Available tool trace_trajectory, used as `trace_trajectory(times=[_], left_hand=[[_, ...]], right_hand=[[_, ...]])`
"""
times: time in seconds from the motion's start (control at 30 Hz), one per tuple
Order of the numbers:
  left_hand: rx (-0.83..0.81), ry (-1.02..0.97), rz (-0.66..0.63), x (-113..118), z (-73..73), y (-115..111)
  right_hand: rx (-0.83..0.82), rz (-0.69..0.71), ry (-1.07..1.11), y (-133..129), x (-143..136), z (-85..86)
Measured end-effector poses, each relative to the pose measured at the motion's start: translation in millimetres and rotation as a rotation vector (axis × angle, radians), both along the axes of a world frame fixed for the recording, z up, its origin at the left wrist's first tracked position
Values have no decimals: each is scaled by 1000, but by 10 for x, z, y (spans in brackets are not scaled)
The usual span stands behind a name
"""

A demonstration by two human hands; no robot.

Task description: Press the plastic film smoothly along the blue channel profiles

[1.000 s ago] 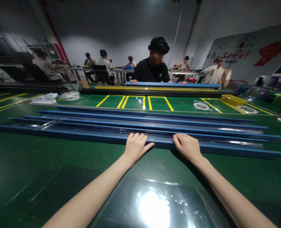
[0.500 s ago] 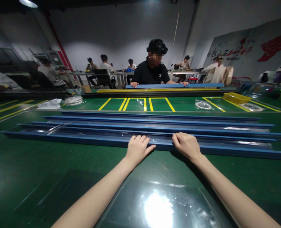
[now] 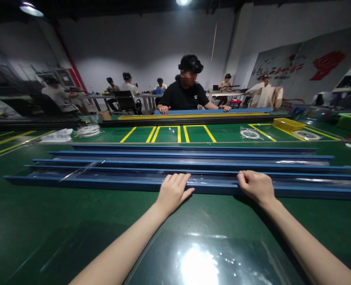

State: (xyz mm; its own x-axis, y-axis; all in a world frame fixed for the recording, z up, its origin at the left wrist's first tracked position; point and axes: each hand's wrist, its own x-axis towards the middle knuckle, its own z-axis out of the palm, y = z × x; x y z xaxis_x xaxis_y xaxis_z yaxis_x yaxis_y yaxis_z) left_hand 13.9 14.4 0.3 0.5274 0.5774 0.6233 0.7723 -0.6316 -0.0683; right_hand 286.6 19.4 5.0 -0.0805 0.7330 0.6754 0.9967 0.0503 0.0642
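Observation:
Several long blue channels lie side by side across the green table. My left hand [image 3: 173, 192] rests on the nearest blue channel [image 3: 104, 183], near its middle, with fingers laid over it and the thumb spread to the right. Further right, my right hand [image 3: 257, 187] is curled in a loose fist at the same channel; what its fingers hold is hidden. Clear plastic film [image 3: 82, 171] lies in the channels toward the left. A clear sheet [image 3: 237, 257] with a bright reflection lies between my forearms.
Across the green table [image 3: 29, 221], a person in black [image 3: 185, 93] has both hands on another blue strip [image 3: 211, 112]. Beyond the channels are a yellow tray [image 3: 289, 124], wrapped white coils [image 3: 88, 131] and yellow tape lines. Other people sit further back.
My right hand has moved right along the nearest channel, away from my left hand. The left hand stays at about the same spot. The view has shifted slightly.

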Motion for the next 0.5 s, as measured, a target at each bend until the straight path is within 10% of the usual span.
trace_trajectory(times=[0.2, 0.5], left_hand=[[-2, 42, 58, 29, -7, 12], [2, 83, 55, 21, -21, 24]], right_hand=[[114, -58, -67, -36, 203, -33], [221, 247, -262, -60, -171, 28]])
